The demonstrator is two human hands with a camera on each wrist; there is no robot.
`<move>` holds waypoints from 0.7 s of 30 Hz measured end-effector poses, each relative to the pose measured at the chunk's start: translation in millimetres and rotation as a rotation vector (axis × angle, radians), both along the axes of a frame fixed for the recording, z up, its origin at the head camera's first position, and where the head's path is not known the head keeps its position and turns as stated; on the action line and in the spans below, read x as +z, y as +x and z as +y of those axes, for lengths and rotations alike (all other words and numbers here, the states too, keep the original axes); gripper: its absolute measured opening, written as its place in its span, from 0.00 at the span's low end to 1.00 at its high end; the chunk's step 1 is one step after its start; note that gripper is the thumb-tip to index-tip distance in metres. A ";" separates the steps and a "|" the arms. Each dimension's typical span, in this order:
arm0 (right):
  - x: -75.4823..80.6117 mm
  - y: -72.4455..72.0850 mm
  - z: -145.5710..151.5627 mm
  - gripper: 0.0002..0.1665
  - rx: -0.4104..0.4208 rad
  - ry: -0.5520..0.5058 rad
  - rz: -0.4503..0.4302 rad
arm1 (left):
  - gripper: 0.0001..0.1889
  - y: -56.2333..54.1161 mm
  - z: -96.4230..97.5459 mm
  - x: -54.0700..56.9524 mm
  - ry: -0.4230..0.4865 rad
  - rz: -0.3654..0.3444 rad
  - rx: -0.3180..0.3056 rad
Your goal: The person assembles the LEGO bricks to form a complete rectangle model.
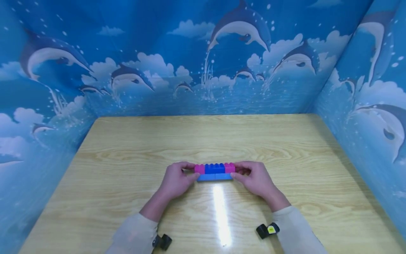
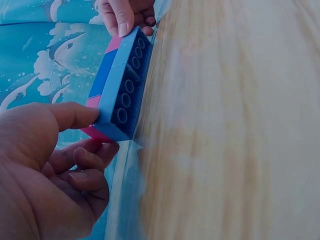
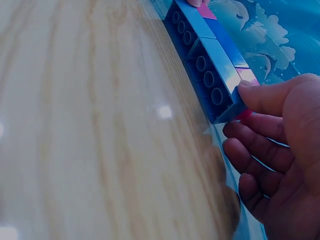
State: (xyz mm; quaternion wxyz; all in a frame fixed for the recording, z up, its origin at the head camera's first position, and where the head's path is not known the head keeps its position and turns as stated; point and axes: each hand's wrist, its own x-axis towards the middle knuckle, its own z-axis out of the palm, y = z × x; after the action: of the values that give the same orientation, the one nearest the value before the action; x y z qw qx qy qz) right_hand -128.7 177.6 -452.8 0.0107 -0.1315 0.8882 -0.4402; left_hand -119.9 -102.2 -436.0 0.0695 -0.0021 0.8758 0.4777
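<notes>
A two-layer row of toy building bricks [image 1: 215,173] is held between both hands above the middle of the table. Its lower layer is two light blue bricks [image 2: 111,90] end to end, with hollow undersides showing in both wrist views. On top, a dark blue brick [image 1: 214,168] sits between two pink bricks [image 1: 229,168]. My left hand [image 1: 178,179] pinches the left end between thumb and fingers. The opposite end is pinched by my right hand [image 1: 253,176], thumb on the near side, as the right wrist view [image 3: 280,145] also shows.
A wood-grain table [image 1: 133,148] lies beneath the hands, with a bright light reflection on its near part. Blue dolphin-print sheets [image 1: 177,42] stand behind it and along both sides. Black straps with small devices [image 1: 268,230] sit at the wrists.
</notes>
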 end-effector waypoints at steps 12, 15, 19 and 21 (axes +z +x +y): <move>6.8 -3.5 -5.0 0.17 -0.085 0.041 -0.058 | 0.14 -2.2 4.3 -0.3 -0.030 0.010 0.049; 8.9 -5.2 -6.2 0.17 -0.098 0.049 -0.085 | 0.13 -3.2 5.2 -0.1 -0.029 0.006 0.050; 11.4 -6.8 -7.9 0.17 -0.103 0.060 -0.118 | 0.13 -4.7 6.0 -0.8 -0.033 -0.004 0.053; 11.8 -7.9 -8.7 0.17 -0.111 0.064 -0.134 | 0.13 -5.8 6.8 -1.5 -0.043 -0.016 0.062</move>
State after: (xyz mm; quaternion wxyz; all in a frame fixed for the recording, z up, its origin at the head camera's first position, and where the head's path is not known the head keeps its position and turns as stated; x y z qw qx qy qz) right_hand -136.6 168.9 -441.0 0.0500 -0.0519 0.9050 -0.4194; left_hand -125.7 -95.4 -437.5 0.0617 -0.0345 0.8847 0.4607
